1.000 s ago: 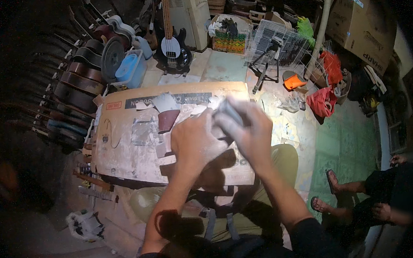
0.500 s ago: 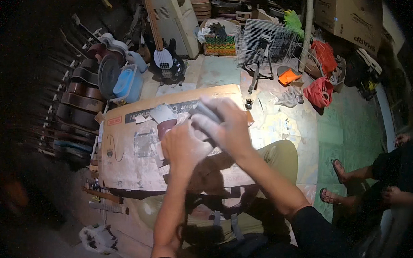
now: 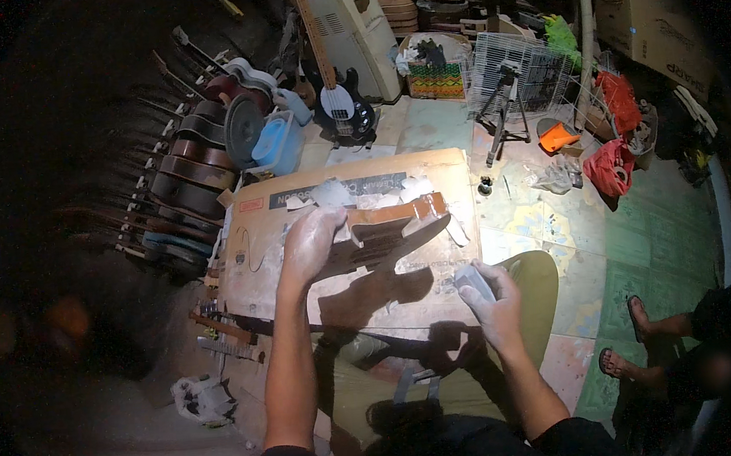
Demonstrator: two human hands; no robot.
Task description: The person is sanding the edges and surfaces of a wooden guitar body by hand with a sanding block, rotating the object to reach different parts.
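Note:
My left hand grips one end of a brown wooden piece, which is tilted above a cardboard sheet. The piece has a notched edge and looks like a guitar body; its full outline is not plain. Lower and to the right, apart from the wood, my right hand is closed around a pale grey sanding block. Beyond the wood lie scraps of whitish paper, possibly sandpaper. The wood casts a dark shadow on the cardboard.
A row of guitars stands at the left. A black bass guitar leans at the back, near a blue tub. Farther right are a tripod, a wire cage and red bags. Another person's feet are at the right.
My hands, close together before, are now apart. The right has moved down and right with the sanding block; the wooden piece now shows in my left. The view has shifted.

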